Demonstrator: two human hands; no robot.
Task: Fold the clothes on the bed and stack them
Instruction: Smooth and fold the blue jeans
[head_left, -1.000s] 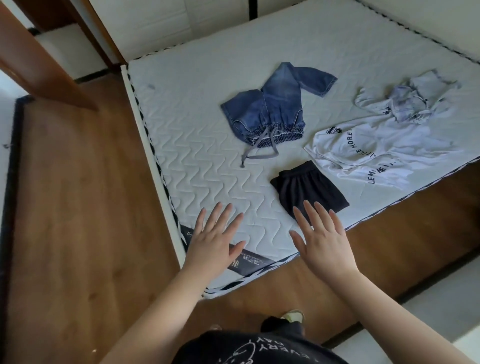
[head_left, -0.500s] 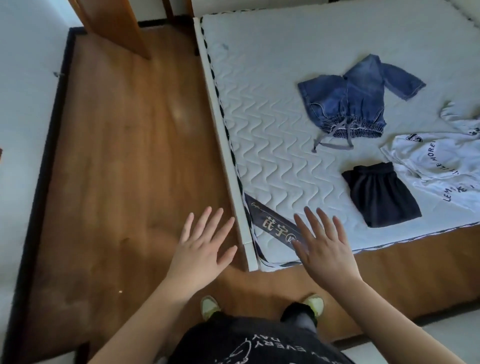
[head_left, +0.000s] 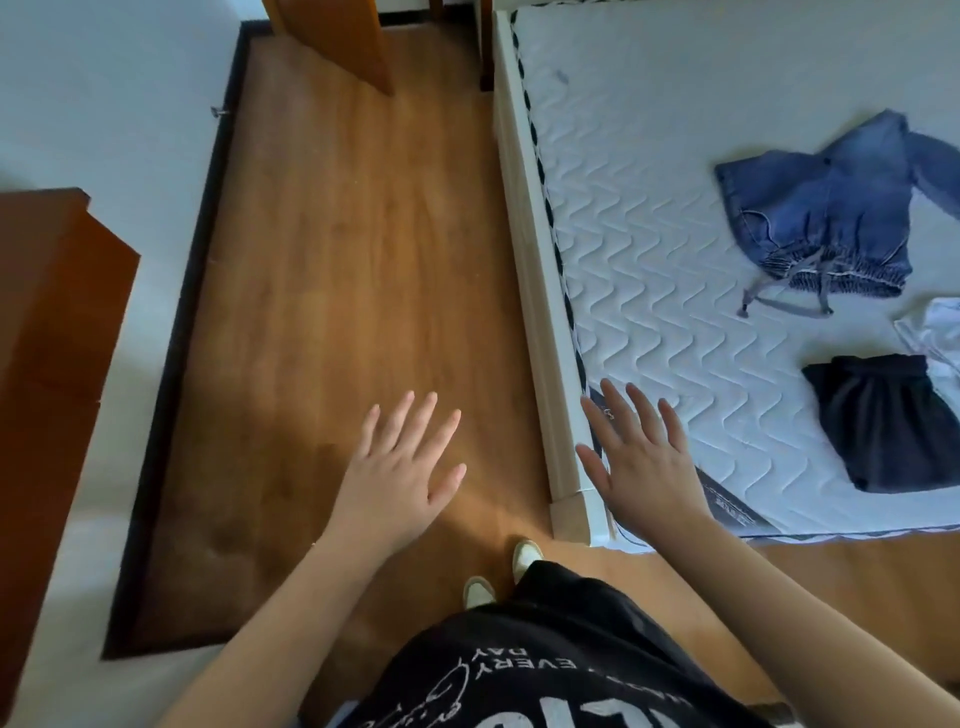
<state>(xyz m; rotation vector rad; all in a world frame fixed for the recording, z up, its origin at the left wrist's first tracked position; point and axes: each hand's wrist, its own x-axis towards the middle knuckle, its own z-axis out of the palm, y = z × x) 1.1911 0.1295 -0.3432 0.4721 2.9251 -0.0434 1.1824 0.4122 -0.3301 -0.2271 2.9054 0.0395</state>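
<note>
Clothes (head_left: 815, 208) unfolded — hands (head_left: 400, 467) empty

Home bedroom. Indicated by bare quilted mattress (head_left: 675, 156) on low white bed frame (head_left: 540, 322), wood-laminate floor (head_left: 337, 260), wooden door (head_left: 332, 36), brown wooden cabinet (head_left: 47, 322), and loose clothes: denim garment (head_left: 826, 208), dark shorts (head_left: 893, 421).

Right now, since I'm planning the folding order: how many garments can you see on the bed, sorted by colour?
Blue: 1, the denim garment
Black: 1, the black garment
White: 1, the white garment, mostly cut off at the frame's right edge
Total: 3 in view; more may lie outside the frame.
</note>
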